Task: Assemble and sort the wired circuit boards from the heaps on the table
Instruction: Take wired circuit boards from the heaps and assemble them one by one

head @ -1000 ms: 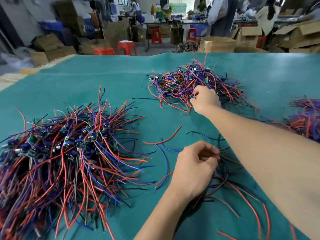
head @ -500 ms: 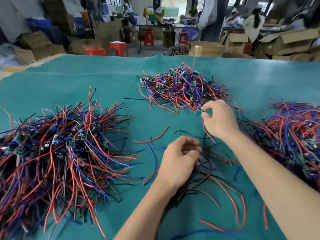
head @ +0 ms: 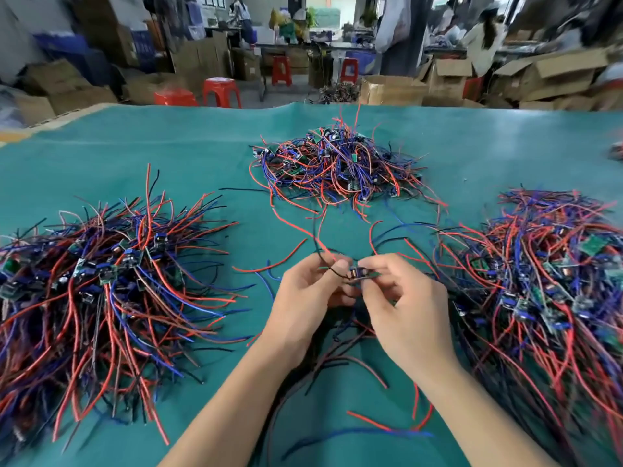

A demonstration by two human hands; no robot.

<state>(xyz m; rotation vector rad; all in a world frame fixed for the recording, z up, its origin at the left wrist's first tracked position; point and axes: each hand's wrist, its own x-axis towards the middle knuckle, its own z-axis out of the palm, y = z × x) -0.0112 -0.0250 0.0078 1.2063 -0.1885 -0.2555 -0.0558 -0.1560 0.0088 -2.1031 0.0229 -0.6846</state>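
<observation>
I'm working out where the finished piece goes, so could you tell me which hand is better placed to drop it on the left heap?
Probably the left hand: it is nearer the left heap. However, the right hand pinches the circuit board, so it would have to let go first.

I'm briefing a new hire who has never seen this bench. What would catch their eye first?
Three heaps of red, blue and black wired boards on the green table: a left heap, a far heap and a right heap. At centre, the left hand and right hand pinch one small circuit board between them.
</observation>
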